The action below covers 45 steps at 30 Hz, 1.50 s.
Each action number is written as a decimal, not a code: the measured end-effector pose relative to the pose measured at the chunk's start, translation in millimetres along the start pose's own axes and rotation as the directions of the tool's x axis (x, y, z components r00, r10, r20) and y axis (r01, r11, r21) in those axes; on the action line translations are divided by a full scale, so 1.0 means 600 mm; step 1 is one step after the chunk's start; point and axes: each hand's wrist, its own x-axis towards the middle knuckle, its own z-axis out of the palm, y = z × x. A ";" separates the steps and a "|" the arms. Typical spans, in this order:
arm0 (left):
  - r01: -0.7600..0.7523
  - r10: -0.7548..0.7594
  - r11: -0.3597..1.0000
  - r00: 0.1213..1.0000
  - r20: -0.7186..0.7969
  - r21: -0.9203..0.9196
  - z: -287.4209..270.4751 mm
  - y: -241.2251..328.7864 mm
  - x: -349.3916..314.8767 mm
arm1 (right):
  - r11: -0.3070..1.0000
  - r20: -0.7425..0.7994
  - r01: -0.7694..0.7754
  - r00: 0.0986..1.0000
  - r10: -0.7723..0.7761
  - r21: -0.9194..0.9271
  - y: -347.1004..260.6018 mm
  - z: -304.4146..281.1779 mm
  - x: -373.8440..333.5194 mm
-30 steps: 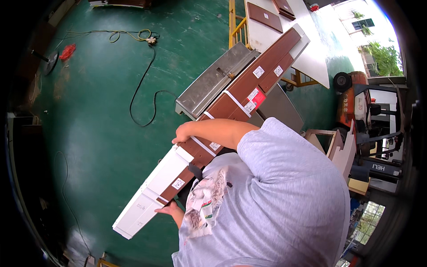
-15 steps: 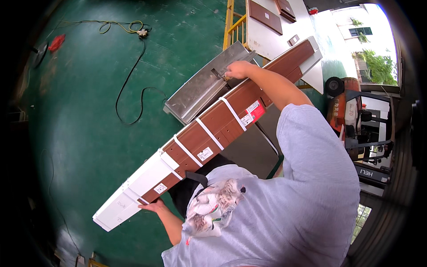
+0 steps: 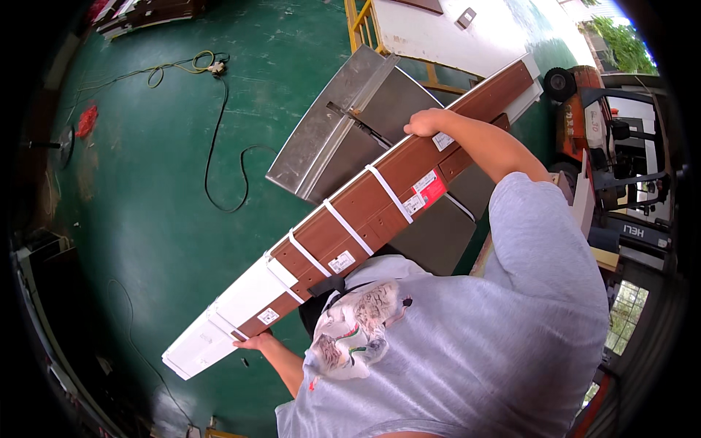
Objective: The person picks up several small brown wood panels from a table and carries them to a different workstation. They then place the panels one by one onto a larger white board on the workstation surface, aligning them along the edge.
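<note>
A long bundle of brown and white panels (image 3: 380, 208) runs diagonally across my front, bound with several white straps and bearing paper labels. My left hand (image 3: 254, 342) grips its lower edge near the white end, with part of the fingers hidden beneath. Toward the far right end, my right hand (image 3: 426, 123) is closed over the bundle's far edge, its fingertips out of sight. Right behind the bundle stands a metal-topped table (image 3: 321, 139) with a dark slot across it, like a strapping machine. The bundle covers part of this metal top.
Beyond is a white-topped table (image 3: 423, 33) on a yellow frame (image 3: 359, 25). A forklift (image 3: 613, 146) stands at the right. A black cable (image 3: 212, 160) and a yellow-green cord (image 3: 157, 71) lie on the green floor. Stacked panels (image 3: 146, 16) sit at the far left.
My right hand has left the slot area of the metal top and now grips the bundle's far edge. More of the metal top shows. My left hand keeps its hold.
</note>
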 end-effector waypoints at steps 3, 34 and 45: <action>0.038 -0.037 0.999 0.987 0.154 0.000 0.030 0.040 0.023 | 0.997 -0.061 0.061 0.996 -0.059 0.038 0.058 0.072 -0.013; -0.236 -0.421 0.542 0.755 0.503 0.807 0.987 0.001 -0.188 | 0.359 0.383 -0.461 0.884 0.267 0.812 0.137 0.287 -0.256; -0.487 -0.547 0.465 0.498 0.672 0.739 1.236 -0.270 -0.397 | 0.054 0.466 -0.469 0.882 0.065 0.881 0.067 0.392 -0.316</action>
